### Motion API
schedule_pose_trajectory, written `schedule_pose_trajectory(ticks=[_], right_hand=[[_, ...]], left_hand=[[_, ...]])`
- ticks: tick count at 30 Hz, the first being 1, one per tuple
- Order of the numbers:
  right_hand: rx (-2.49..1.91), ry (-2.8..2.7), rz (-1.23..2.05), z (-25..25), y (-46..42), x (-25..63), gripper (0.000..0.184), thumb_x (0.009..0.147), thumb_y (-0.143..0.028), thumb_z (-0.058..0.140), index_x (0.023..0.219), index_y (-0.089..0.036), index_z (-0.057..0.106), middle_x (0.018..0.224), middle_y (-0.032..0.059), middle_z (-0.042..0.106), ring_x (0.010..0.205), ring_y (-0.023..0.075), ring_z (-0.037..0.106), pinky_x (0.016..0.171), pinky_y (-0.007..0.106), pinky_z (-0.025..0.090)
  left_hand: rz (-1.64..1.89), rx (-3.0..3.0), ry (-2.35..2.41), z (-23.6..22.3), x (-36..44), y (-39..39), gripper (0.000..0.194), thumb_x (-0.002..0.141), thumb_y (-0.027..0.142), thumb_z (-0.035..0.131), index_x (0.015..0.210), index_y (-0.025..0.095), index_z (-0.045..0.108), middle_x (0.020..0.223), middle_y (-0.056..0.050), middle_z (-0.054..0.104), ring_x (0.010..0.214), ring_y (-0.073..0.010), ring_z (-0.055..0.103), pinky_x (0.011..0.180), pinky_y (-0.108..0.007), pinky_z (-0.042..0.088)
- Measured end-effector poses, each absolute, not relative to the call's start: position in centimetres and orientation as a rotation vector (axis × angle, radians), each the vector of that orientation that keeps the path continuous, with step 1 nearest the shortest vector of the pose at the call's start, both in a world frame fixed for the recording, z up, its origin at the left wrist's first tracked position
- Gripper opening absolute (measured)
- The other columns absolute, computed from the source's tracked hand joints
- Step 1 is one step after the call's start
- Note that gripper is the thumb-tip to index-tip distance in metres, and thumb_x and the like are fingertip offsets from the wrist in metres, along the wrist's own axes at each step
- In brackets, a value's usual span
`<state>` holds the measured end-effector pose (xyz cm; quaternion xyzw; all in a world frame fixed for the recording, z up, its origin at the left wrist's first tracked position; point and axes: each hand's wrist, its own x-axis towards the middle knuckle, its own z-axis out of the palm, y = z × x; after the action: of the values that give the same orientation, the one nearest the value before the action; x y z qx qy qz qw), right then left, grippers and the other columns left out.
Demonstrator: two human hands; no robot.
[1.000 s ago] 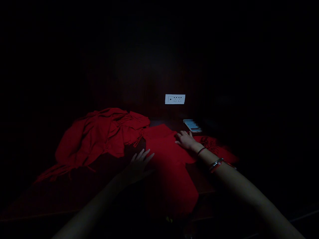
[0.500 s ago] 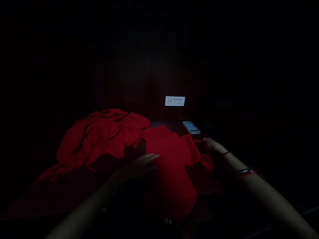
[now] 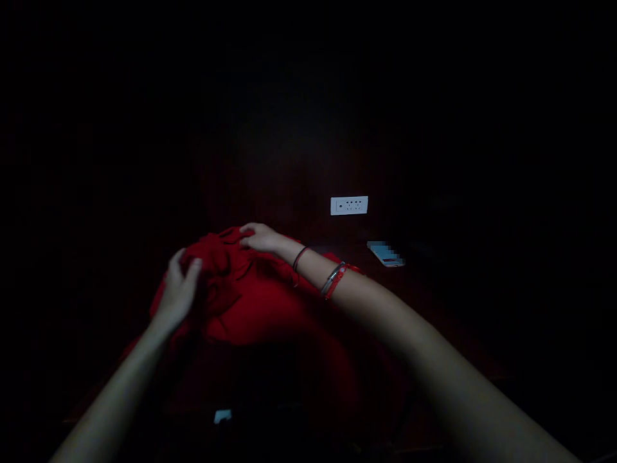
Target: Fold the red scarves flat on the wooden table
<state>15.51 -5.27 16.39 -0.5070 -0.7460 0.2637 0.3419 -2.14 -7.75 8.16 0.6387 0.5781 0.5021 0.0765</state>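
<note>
A bunched heap of red fringed scarf (image 3: 216, 257) rises on the dark table at the centre left. My left hand (image 3: 179, 286) grips its left side, with the thumb on the near face and the fingertips hidden behind folds. At the top right of the heap, my right hand (image 3: 260, 238) is closed on a fold of the red cloth. More red cloth (image 3: 265, 308) spreads below and between the hands, dim and blurred toward the table's front. My right forearm hides part of it.
A white wall socket (image 3: 349, 206) is set in the dark back wall. A phone (image 3: 386, 253) lies on the table below it to the right. Near the front edge shows a small pale object (image 3: 222, 416) of unclear kind. Everything around is very dark.
Both hands have moved left from the flat red piece to the bunched red heap. My right hand has crossed over from the far right, and the heap is gathered more tightly. The view has shifted slightly.
</note>
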Motion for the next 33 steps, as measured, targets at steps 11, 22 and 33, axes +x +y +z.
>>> schedule_pose_trajectory(ticks=[11,22,33], right_hand=[[-2.001,-1.996,0.454,7.2,-9.6,33.4,0.023,0.073,-0.023,0.051,0.092,-0.011,0.058,0.091,0.0099,0.06,0.081,0.018,0.056,0.068,0.024,0.041],[-1.982,-2.199,0.019,1.3,-20.7,35.1,0.041,0.079,-0.039,0.039,0.109,-0.013,0.05,0.104,0.0145,0.049,0.094,0.0219,0.048,0.081,0.031,0.038],[-1.778,-2.38,-0.212,2.7,-21.3,32.3,0.024,0.08,-0.027,0.041,0.1,-0.018,0.052,0.099,0.0092,0.052,0.091,0.0185,0.048,0.076,0.029,0.036]], left_hand=[[0.995,2.36,2.417,6.1,4.1,-10.8,0.05,0.076,0.041,0.039,0.123,0.024,0.037,0.131,-0.016,0.022,0.117,-0.0458,0.014,0.079,-0.06,0.028],[0.19,2.777,1.286,-0.9,10.7,-8.6,0.05,0.081,0.037,0.032,0.121,0.009,0.038,0.125,-0.015,0.04,0.116,-0.0224,0.036,0.097,-0.035,0.028],[0.141,2.628,1.401,-1.8,11.3,-8.0,0.071,0.076,0.056,0.029,0.133,0.017,0.012,0.138,-0.012,0.017,0.124,-0.0292,0.017,0.095,-0.047,0.022]])
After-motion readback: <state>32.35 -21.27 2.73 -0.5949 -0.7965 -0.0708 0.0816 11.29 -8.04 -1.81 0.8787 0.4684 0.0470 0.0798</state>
